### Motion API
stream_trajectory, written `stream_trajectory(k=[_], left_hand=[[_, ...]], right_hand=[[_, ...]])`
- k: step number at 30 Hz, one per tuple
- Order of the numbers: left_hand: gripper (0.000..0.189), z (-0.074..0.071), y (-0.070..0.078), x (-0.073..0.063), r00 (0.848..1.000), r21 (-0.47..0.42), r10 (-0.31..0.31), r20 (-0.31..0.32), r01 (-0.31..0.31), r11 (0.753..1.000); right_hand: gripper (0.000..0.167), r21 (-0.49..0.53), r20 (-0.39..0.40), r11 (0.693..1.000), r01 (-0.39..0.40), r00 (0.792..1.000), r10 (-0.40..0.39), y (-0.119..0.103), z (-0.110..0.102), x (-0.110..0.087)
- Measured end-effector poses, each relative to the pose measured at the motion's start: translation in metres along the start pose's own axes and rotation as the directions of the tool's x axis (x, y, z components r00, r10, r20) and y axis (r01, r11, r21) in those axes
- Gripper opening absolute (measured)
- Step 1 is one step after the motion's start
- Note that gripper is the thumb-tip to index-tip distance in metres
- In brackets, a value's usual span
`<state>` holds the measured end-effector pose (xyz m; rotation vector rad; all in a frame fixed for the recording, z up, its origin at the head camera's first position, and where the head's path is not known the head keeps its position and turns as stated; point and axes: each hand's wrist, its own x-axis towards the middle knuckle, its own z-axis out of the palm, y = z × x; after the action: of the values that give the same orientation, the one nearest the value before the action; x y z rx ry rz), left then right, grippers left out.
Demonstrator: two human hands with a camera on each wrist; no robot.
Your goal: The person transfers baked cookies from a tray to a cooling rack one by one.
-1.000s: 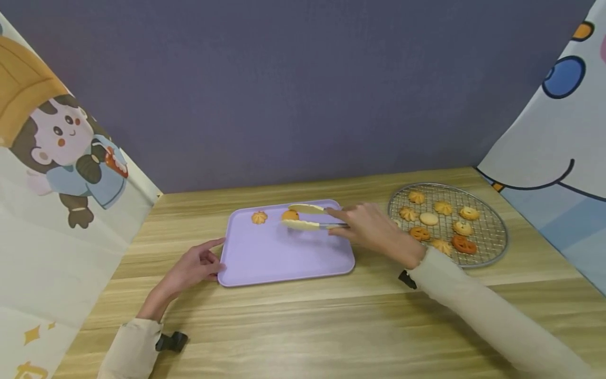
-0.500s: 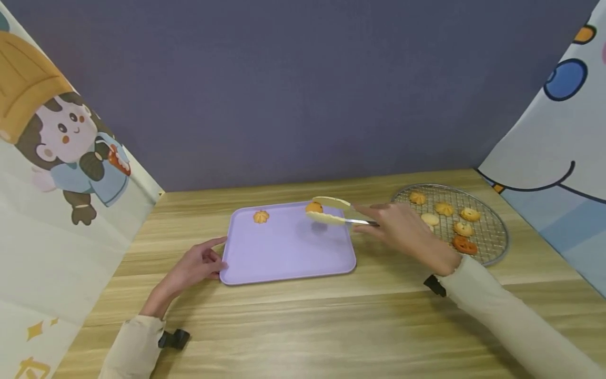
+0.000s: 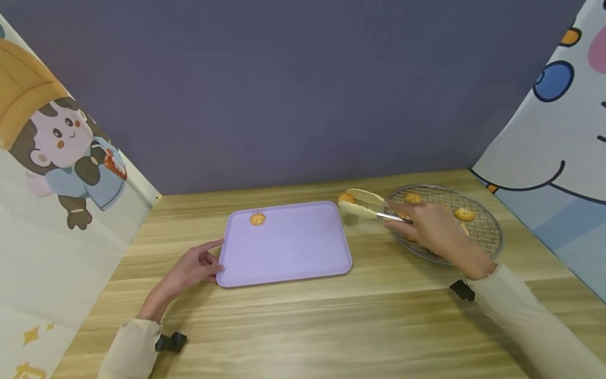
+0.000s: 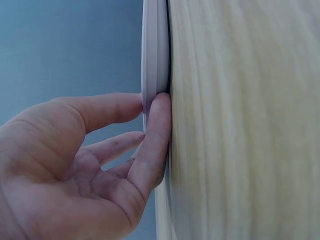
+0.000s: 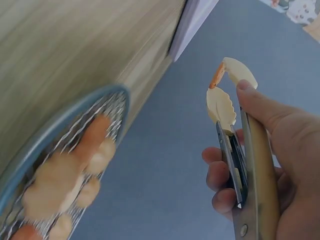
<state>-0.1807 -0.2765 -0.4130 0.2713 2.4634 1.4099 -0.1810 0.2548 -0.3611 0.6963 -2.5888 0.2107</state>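
My right hand grips a pair of metal tongs with cream scalloped tips. A small orange-brown cookie is pinched between those tips, off the right edge of the lilac tray. In the right wrist view the cookie shows edge-on between the tongs' ends. My left hand pinches the tray's left rim; the left wrist view shows its fingers on either side of the rim. One flower-shaped cookie lies near the tray's back left corner.
To the right stands a round wire rack with several cookies, partly hidden behind my right hand. A dark panel closes off the back of the wooden table. Printed cartoon sheets flank both sides.
My right hand has carried the tongs and the cookie to the right, from over the tray to beyond its right edge. My left hand stays at the tray's rim.
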Motion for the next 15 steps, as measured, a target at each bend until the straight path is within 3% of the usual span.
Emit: stream_trajectory(k=[10, 15], left_hand=[[0.068, 0.0, 0.001, 0.0, 1.0, -0.009, -0.003, 0.0, 0.003, 1.0], [0.068, 0.0, 0.001, 0.0, 1.0, -0.008, -0.004, 0.0, 0.004, 1.0]], right_hand=[[0.055, -0.054, -0.008, 0.991, -0.12, 0.993, 0.12, 0.038, -0.014, -0.02], [0.054, -0.088, -0.052, 0.987, -0.133, 0.99, 0.129, 0.061, -0.02, -0.031]])
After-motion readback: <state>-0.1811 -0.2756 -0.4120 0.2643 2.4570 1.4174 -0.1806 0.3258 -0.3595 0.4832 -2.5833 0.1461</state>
